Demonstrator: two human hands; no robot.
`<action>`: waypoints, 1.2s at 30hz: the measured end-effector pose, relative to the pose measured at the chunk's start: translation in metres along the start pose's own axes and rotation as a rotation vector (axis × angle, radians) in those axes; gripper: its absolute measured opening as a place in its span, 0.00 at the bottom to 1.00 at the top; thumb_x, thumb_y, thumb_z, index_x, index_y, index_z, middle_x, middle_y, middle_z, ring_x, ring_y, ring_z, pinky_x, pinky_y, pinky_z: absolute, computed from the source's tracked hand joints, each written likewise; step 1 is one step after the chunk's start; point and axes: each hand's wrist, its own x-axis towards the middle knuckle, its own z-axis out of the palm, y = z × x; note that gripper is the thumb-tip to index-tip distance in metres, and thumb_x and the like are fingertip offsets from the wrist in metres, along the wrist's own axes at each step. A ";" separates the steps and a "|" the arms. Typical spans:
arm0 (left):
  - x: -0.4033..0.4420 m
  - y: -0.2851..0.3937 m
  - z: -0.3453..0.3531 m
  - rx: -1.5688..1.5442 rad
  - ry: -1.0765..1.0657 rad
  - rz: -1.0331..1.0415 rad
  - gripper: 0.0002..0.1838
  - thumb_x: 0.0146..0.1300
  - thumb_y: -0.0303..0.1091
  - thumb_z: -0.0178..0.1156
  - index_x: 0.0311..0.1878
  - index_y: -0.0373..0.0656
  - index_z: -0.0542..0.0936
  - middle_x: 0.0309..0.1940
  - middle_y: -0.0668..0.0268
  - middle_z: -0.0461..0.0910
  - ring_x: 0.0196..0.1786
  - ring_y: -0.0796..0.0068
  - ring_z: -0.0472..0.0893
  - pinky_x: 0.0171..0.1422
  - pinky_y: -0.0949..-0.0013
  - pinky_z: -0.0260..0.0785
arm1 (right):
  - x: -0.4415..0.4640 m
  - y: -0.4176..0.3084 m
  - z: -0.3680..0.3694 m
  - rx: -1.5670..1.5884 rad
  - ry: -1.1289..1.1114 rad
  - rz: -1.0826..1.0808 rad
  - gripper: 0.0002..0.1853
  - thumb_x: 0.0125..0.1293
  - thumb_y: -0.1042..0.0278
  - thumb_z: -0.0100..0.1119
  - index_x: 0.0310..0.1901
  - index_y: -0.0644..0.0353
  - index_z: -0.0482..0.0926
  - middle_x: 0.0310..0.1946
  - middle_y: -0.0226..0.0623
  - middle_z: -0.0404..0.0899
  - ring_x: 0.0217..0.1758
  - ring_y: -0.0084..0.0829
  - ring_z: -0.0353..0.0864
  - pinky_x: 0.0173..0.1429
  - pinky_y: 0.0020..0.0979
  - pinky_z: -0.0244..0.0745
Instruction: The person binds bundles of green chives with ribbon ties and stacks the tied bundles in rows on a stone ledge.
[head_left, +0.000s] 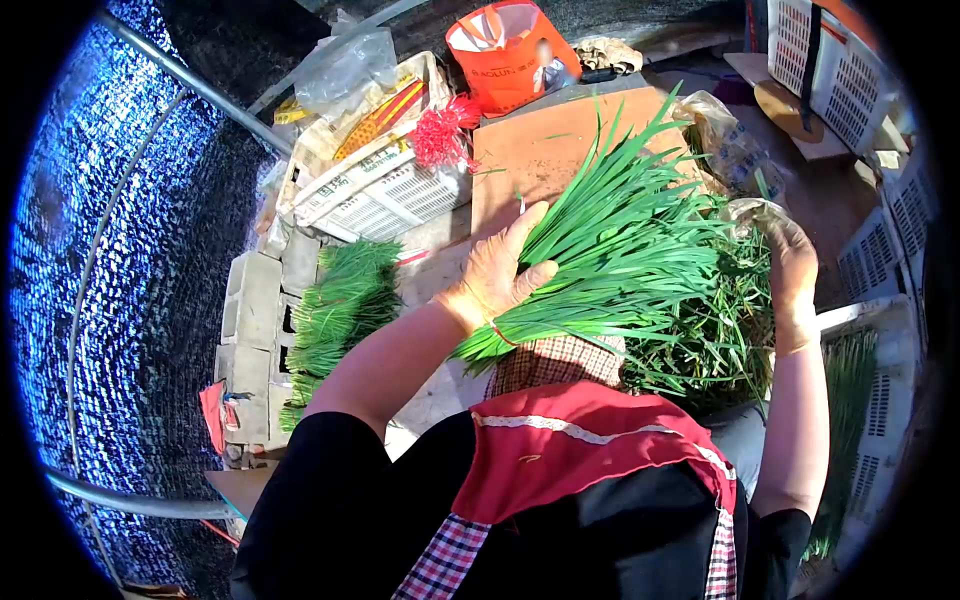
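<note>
Down your left side hangs a coarse woven netting (130, 300), speckled blue-white by light. The long, slick, strap-like leaves of the green bunch (620, 250) fan out over your lap, above your smooth red apron (590, 425) with its wavy white trim. To its right spreads a tangled heap of greens (710, 345), and beyond the bunch lies a flat tan board (510, 165). A slotted white plastic crate (400, 200) sits left of the board, with finer-bladed green bundles (345, 320) nearer you, beside rough grey blocks (248, 310). Your left hand (510, 262) lies against the bunch's left side, thumb and forefinger spread apart. Your right hand (788, 255) is over the heap's right edge; you cannot tell from here whether its fingers close on anything. Crinkled red strands (440, 135) hang at the crate's corner; a thin red tie (503, 335) crosses the bunch's stalks.
</note>
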 end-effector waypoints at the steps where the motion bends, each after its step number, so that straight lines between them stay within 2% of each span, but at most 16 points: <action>1: 0.003 0.008 -0.004 0.037 -0.037 0.027 0.46 0.56 0.63 0.55 0.66 0.35 0.57 0.57 0.45 0.69 0.60 0.48 0.70 0.62 0.58 0.62 | -0.013 -0.004 0.000 -0.374 0.053 -0.098 0.14 0.65 0.66 0.55 0.47 0.65 0.79 0.49 0.42 0.77 0.51 0.33 0.75 0.57 0.29 0.67; 2: 0.005 0.012 -0.006 0.072 -0.071 0.054 0.48 0.55 0.64 0.56 0.66 0.33 0.56 0.57 0.44 0.68 0.60 0.48 0.70 0.62 0.58 0.62 | -0.029 -0.012 0.000 -0.752 0.103 -0.194 0.15 0.65 0.67 0.55 0.50 0.65 0.77 0.55 0.47 0.73 0.57 0.37 0.73 0.62 0.32 0.65; 3: 0.008 0.012 -0.001 0.104 -0.132 0.096 0.58 0.47 0.67 0.61 0.66 0.28 0.52 0.58 0.39 0.65 0.61 0.48 0.68 0.63 0.59 0.62 | -0.038 -0.016 -0.002 -0.802 0.076 -0.152 0.17 0.66 0.67 0.54 0.55 0.63 0.74 0.60 0.51 0.67 0.63 0.41 0.67 0.65 0.34 0.62; 4: 0.013 0.040 -0.003 0.244 -0.305 -0.142 0.64 0.40 0.66 0.67 0.67 0.26 0.47 0.62 0.36 0.58 0.67 0.46 0.61 0.69 0.60 0.54 | -0.044 -0.015 -0.001 -0.797 0.075 -0.149 0.17 0.66 0.67 0.54 0.55 0.63 0.74 0.60 0.51 0.67 0.63 0.41 0.67 0.65 0.34 0.62; 7: 0.012 0.070 0.019 0.624 -0.293 -0.319 0.69 0.33 0.64 0.71 0.68 0.27 0.45 0.62 0.37 0.59 0.65 0.47 0.63 0.68 0.61 0.56 | -0.055 -0.016 0.010 -0.733 0.054 -0.242 0.19 0.58 0.71 0.61 0.52 0.60 0.76 0.56 0.48 0.71 0.58 0.45 0.71 0.63 0.35 0.65; 10: 0.027 0.040 0.028 0.354 -0.327 -0.528 0.67 0.34 0.63 0.70 0.68 0.27 0.46 0.62 0.38 0.61 0.62 0.44 0.66 0.63 0.54 0.62 | -0.069 -0.034 0.033 -0.612 -0.135 -0.292 0.15 0.56 0.74 0.62 0.47 0.60 0.78 0.51 0.46 0.74 0.56 0.43 0.72 0.61 0.35 0.66; 12: 0.029 -0.007 0.028 -0.044 -0.198 -0.527 0.49 0.43 0.56 0.67 0.60 0.25 0.63 0.46 0.43 0.76 0.51 0.55 0.77 0.57 0.65 0.66 | -0.082 -0.032 0.045 -0.556 -0.185 -0.308 0.14 0.53 0.74 0.63 0.44 0.60 0.79 0.47 0.46 0.76 0.53 0.43 0.74 0.59 0.34 0.68; 15: 0.025 -0.055 0.029 -0.554 -0.161 -0.631 0.30 0.52 0.48 0.63 0.47 0.28 0.76 0.39 0.52 0.80 0.43 0.64 0.79 0.49 0.63 0.68 | -0.101 -0.062 0.060 -0.468 -0.402 -0.437 0.16 0.50 0.76 0.63 0.44 0.60 0.78 0.44 0.45 0.77 0.52 0.43 0.75 0.57 0.36 0.70; 16: 0.024 -0.033 0.014 -0.418 -0.120 -0.646 0.27 0.54 0.47 0.62 0.46 0.30 0.77 0.38 0.53 0.80 0.42 0.66 0.79 0.47 0.62 0.69 | -0.105 -0.081 0.067 -0.453 -0.485 -0.544 0.19 0.48 0.77 0.63 0.45 0.60 0.78 0.44 0.44 0.77 0.51 0.43 0.75 0.57 0.38 0.70; 18: 0.020 -0.055 0.026 -0.510 -0.117 -0.559 0.26 0.54 0.47 0.62 0.44 0.30 0.77 0.36 0.53 0.80 0.40 0.66 0.78 0.46 0.63 0.68 | -0.099 -0.107 0.088 -0.382 -0.706 -0.776 0.25 0.44 0.75 0.64 0.49 0.59 0.75 0.47 0.42 0.76 0.52 0.43 0.74 0.55 0.41 0.71; 19: 0.021 -0.009 0.006 -0.165 -0.053 -0.535 0.25 0.53 0.48 0.63 0.40 0.30 0.77 0.32 0.53 0.79 0.38 0.67 0.78 0.45 0.63 0.68 | -0.097 -0.127 0.101 -0.438 -0.676 -0.876 0.28 0.44 0.71 0.64 0.52 0.58 0.74 0.50 0.42 0.74 0.54 0.42 0.73 0.56 0.41 0.70; 20: 0.020 -0.009 0.009 -0.278 -0.068 -0.459 0.25 0.52 0.49 0.65 0.35 0.30 0.75 0.30 0.53 0.78 0.36 0.66 0.77 0.43 0.62 0.68 | -0.097 -0.143 0.113 -0.496 -0.645 -0.975 0.31 0.43 0.68 0.65 0.54 0.56 0.72 0.53 0.41 0.72 0.56 0.42 0.71 0.57 0.42 0.69; 22: 0.019 -0.023 0.019 -0.033 -0.087 -0.277 0.26 0.51 0.49 0.66 0.34 0.31 0.75 0.29 0.53 0.78 0.34 0.67 0.75 0.42 0.63 0.68 | -0.099 -0.132 0.139 -0.696 -0.598 -0.836 0.38 0.46 0.54 0.63 0.60 0.58 0.65 0.58 0.41 0.66 0.63 0.41 0.63 0.67 0.42 0.56; 28: 0.028 -0.027 0.017 -0.442 -0.095 -0.640 0.31 0.51 0.50 0.67 0.43 0.27 0.73 0.35 0.56 0.78 0.39 0.71 0.73 0.48 0.64 0.67 | -0.121 -0.096 0.164 -1.048 -0.671 -0.505 0.48 0.41 0.39 0.64 0.60 0.65 0.63 0.53 0.44 0.69 0.60 0.41 0.66 0.66 0.42 0.56; 30: 0.031 -0.051 0.027 -0.572 -0.132 -0.625 0.32 0.51 0.49 0.67 0.45 0.27 0.73 0.37 0.56 0.77 0.40 0.70 0.73 0.48 0.64 0.66 | -0.126 -0.087 0.166 -1.019 -0.559 -0.591 0.49 0.40 0.37 0.65 0.59 0.64 0.64 0.52 0.44 0.69 0.60 0.40 0.66 0.66 0.43 0.56; 36: 0.022 -0.034 0.004 -0.543 -0.256 -0.569 0.22 0.57 0.39 0.60 0.48 0.30 0.77 0.34 0.65 0.80 0.36 0.77 0.75 0.45 0.70 0.68 | -0.131 -0.090 0.166 -1.005 -0.354 -0.850 0.22 0.55 0.64 0.49 0.54 0.57 0.70 0.47 0.33 0.71 0.56 0.33 0.68 0.63 0.40 0.61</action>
